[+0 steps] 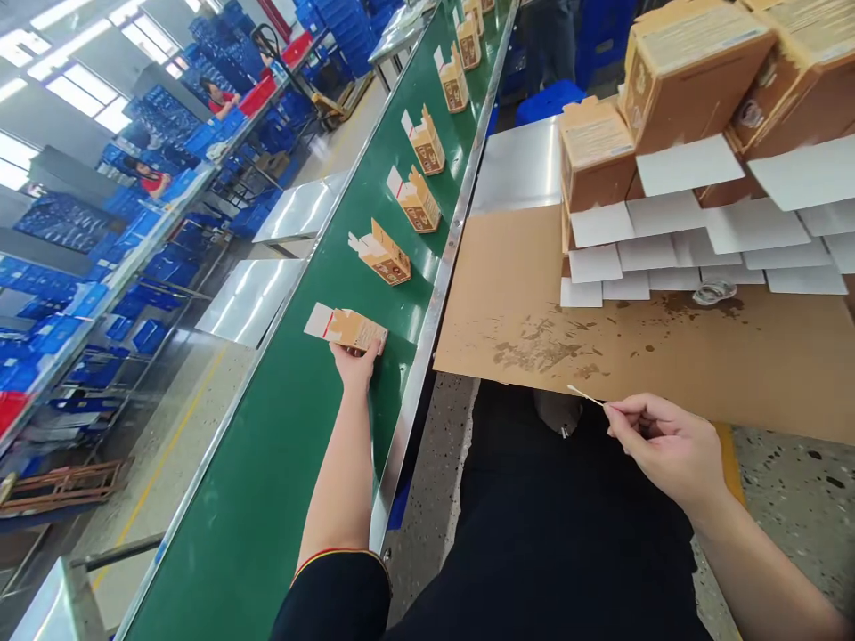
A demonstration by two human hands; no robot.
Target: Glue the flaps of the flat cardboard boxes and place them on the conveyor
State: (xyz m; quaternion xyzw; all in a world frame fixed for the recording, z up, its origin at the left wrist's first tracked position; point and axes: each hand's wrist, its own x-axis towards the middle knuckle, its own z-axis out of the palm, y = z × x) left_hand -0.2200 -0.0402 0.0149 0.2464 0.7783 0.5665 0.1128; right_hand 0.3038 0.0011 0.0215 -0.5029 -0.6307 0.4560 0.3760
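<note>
My left hand (354, 367) reaches over the green conveyor belt (267, 463), its fingers and thumb around the near side of a small brown carton (359, 329). That carton's white-lined flap with a red strip sticks out to the left. Over my lap, my right hand (668, 441) pinches a thin cotton swab (586, 395), its white tip pointing left toward the cardboard's edge. Farther up the belt stand several similar open-topped cartons, the nearest being a carton (391, 258) with raised flaps.
A cardboard sheet (508, 267) with dark wet stains lies to my right. On it are stacked cartons (695, 80) with white flaps hanging out, and a small clear dish (714, 292). A metal rail (427, 343) edges the belt. Other people sit by blue bins (193, 142) across the aisle.
</note>
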